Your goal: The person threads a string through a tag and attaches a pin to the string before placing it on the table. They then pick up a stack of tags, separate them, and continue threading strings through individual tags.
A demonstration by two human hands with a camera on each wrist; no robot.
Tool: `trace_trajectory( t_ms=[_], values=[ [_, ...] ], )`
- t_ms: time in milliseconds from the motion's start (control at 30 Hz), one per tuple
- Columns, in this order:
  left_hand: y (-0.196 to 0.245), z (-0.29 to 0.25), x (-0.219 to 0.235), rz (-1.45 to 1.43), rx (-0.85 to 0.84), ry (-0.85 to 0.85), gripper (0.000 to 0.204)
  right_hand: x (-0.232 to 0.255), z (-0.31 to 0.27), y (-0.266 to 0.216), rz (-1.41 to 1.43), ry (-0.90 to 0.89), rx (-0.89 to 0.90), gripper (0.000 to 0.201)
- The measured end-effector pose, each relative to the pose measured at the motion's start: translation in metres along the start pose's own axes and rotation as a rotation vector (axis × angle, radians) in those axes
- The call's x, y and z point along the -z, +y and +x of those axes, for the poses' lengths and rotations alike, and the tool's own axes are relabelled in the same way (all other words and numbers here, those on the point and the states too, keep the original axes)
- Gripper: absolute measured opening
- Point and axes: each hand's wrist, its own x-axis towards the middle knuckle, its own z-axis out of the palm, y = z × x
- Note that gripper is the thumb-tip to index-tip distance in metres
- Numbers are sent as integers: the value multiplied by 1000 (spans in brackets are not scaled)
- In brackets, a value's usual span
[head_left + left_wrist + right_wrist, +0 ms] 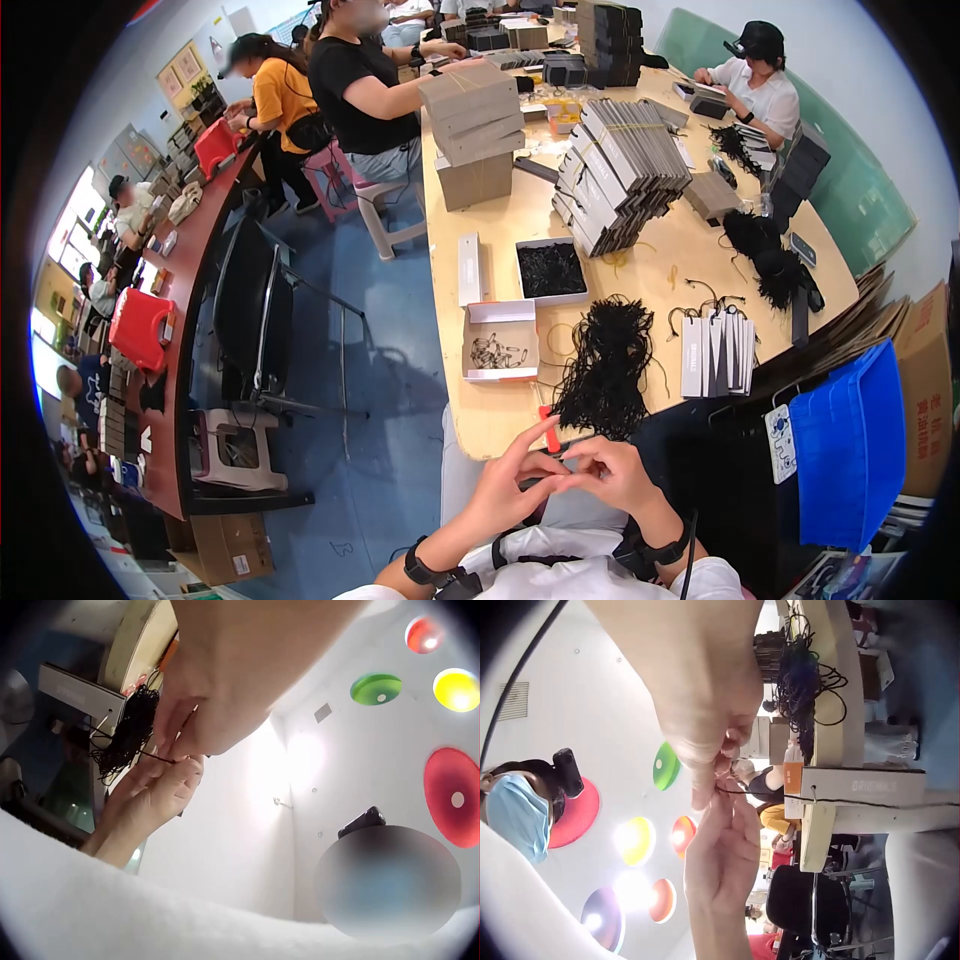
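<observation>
Above the lap at the table's near edge, the left hand (503, 488) and right hand (615, 476) meet at the fingertips. Both pinch a thin black cord (156, 756), which also shows in the right wrist view. This cord (840, 799) runs by a hole in the end of a long grey piece with lettering (866, 784), seen in the left wrist view too (79, 693). In the head view the hands hide most of the cord. A tangled pile of black cords (605, 370) lies on the table just beyond the hands.
On the table (455, 350) stand a box of small metal pieces (500, 372), a box of black bits (551, 270), a fanned grey stack (620, 180) and grey strips with cords (718, 355). A red-handled tool (549, 428) lies near the edge. A blue bin (850, 450) is at right.
</observation>
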Motion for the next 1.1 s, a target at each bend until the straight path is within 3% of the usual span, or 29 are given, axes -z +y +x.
trace_trajectory(
  t_ms=[133, 233, 400, 467, 533, 600, 700, 733, 800, 867, 967, 1067, 1100],
  values=[
    [-10, 7, -5, -308, 114, -38, 67, -3, -7, 16, 211, 18, -90, 29],
    [0, 7, -4, -267, 90, 21, 62, 1, -9, 16, 452, 169, -163, 19],
    [18, 4, -7, -327, 5, 72, 55, -2, -12, 1, 280, 55, -86, 19],
    [28, 6, -5, -352, -31, 94, 53, -5, -17, -1, 144, -91, -115, 12],
    [38, 9, 4, -277, -143, 260, 50, -3, -27, 6, 232, -76, -142, 7],
    [41, 13, 18, -266, -229, 409, 45, 9, -38, 11, 451, -114, -422, 10],
    [40, 18, 39, -208, -329, 580, 41, 23, -54, 21, 606, -100, -543, 7],
    [40, 19, 44, -199, -346, 629, 39, 24, -57, 23, 604, -95, -544, 7],
    [38, 22, 54, -262, -450, 705, 37, 25, -63, 27, 656, 15, -369, 12],
    [39, 24, 57, -261, -457, 777, 36, 33, -70, 33, 657, 10, -404, 12],
    [26, 23, 48, -100, -397, 761, 32, 37, -65, 27, 873, -43, -346, 12],
    [15, 12, 19, -39, -286, 478, 31, 33, -36, -8, 799, -36, -374, 9],
    [6, 7, 12, 3, -274, 355, 33, 29, -25, -14, 523, 35, -252, 8]
  ],
)
